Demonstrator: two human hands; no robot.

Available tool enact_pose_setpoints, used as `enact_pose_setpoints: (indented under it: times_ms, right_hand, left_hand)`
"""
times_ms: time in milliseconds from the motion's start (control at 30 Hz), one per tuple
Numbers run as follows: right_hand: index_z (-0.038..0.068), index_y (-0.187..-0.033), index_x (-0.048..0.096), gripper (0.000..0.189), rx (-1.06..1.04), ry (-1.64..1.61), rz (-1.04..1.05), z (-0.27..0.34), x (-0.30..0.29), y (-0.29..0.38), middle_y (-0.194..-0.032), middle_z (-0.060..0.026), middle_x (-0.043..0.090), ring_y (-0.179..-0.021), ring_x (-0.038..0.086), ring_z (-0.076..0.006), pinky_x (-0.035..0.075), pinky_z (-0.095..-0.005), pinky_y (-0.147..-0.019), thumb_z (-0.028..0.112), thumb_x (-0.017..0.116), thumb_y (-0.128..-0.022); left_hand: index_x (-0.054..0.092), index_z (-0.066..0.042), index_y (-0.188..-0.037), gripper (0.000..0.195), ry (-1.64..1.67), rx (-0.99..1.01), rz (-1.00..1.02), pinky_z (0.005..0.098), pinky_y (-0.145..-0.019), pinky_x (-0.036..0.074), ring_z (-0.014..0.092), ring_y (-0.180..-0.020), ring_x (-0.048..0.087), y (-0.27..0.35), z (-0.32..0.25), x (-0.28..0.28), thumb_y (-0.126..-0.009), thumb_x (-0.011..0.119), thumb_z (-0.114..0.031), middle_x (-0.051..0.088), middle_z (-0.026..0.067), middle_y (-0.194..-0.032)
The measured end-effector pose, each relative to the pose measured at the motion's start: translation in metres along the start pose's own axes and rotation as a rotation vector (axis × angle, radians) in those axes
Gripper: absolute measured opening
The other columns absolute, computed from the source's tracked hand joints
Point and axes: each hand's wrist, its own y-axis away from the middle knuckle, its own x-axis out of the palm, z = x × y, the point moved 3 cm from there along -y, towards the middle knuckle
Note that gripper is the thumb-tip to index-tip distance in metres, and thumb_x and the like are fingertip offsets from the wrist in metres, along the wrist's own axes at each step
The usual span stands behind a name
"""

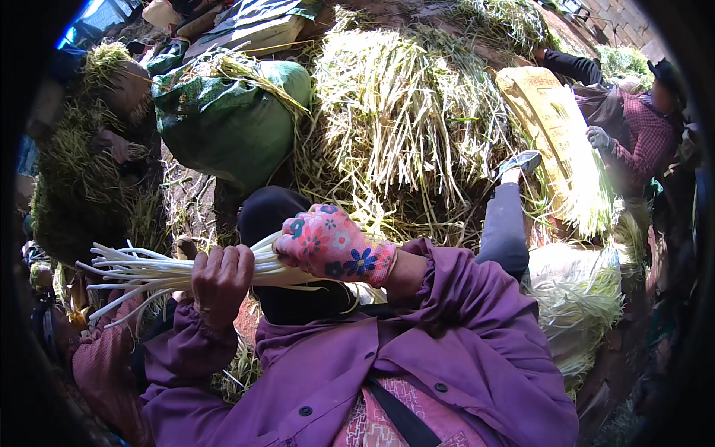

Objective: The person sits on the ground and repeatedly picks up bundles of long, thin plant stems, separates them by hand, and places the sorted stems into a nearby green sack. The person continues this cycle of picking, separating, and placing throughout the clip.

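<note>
Across my lap I hold a bundle of long white plant stalks [145, 271], which look like blanched chives. Bare, my left hand [222, 279] wraps around the bundle near its middle. The loose ends fan out beyond it towards the left. My right hand [335, 243], in a pink knit glove with a flower print, grips the same bundle farther right. Its fingertips are mostly hidden behind the glove. Below the right hand a few thin stalks hang down. A dark-trousered knee [273, 218] is just behind the bundle.
Ahead lies a large heap of cut stalks [391, 112], with a stuffed green woven sack [234, 117] left of it. To the right, a gloved person [642, 123] sits by a yellow printed sack [539, 123] bearing pale stalks. More stalks lie on a white sack [570, 262].
</note>
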Motion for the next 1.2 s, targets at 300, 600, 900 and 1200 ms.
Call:
enact_pose_setpoints:
  times_ms: [300,600,900,1200]
  right_hand:
    - [0.014,-0.077,0.054,0.014,0.084,-0.115,-0.022,-0.001,-0.027,0.008,-0.074,-0.0037,0.052,-0.070,0.058,-0.0232,0.046,-0.0354,-0.061,0.013,0.064,-0.067]
    - [0.007,-0.092,0.055,0.021,0.269,-0.150,0.132,-0.010,-0.048,0.083,-0.078,-0.0091,0.056,-0.073,0.058,-0.0310,0.045,-0.0392,-0.062,0.007,0.060,-0.072]
    - [0.010,-0.095,0.064,0.022,0.510,-0.276,-0.043,-0.029,-0.069,0.091,-0.085,-0.0100,0.062,-0.081,0.062,-0.0280,0.049,-0.0377,-0.069,0.028,0.060,-0.084]
    - [0.013,-0.100,0.061,0.024,0.009,0.244,-0.149,0.001,-0.024,0.029,-0.082,-0.0033,0.057,-0.073,0.060,-0.0200,0.045,-0.0325,-0.060,0.020,0.060,-0.077]
  left_hand:
    - [0.052,-0.002,-0.091,0.020,0.124,-0.050,0.023,0.0332,-0.052,0.037,0.019,-0.060,0.051,-0.007,-0.002,-0.001,-0.073,0.057,-0.008,0.047,0.0053,-0.065]
    - [0.053,-0.002,-0.092,0.019,0.138,-0.154,0.021,0.0341,-0.052,0.038,0.020,-0.059,0.052,-0.003,0.011,0.002,-0.074,0.057,-0.006,0.049,0.0055,-0.064]
    - [0.052,-0.004,-0.080,0.010,0.124,-0.132,0.030,0.0344,-0.054,0.040,0.021,-0.062,0.054,-0.010,0.003,-0.002,-0.072,0.057,-0.007,0.050,0.0059,-0.065]
    - [0.049,-0.006,-0.075,0.008,0.102,-0.084,0.026,0.0334,-0.051,0.039,0.020,-0.059,0.052,-0.026,-0.007,-0.010,-0.072,0.056,-0.009,0.048,0.0051,-0.063]
